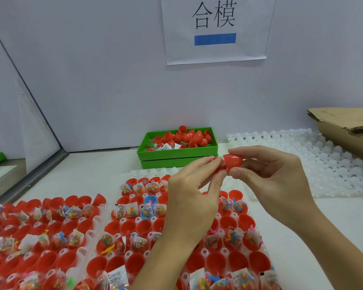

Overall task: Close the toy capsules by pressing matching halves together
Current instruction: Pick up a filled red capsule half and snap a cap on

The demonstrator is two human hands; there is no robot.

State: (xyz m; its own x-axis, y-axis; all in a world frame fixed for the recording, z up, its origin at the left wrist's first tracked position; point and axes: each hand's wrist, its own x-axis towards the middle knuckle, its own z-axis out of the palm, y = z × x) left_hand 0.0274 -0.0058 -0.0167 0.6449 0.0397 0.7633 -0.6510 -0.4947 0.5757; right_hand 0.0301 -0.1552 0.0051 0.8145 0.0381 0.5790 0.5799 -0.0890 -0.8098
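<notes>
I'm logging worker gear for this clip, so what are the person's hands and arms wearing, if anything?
Nothing is worn: the left hand and right hand are bare, with no gloves, rings, watch or wristband. Both forearms are bare down to the frame's bottom edge, with no sleeve visible. Fingernails look short and unpainted.

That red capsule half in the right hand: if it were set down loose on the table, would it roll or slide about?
Probably yes. The red capsule half has a rounded, domed end, so it would likely rock or roll. Its glossy surface looks slippery, which may be why the right hand pinches it from both sides. It seems thin and light, like the halves heaped in the green tray.
</notes>
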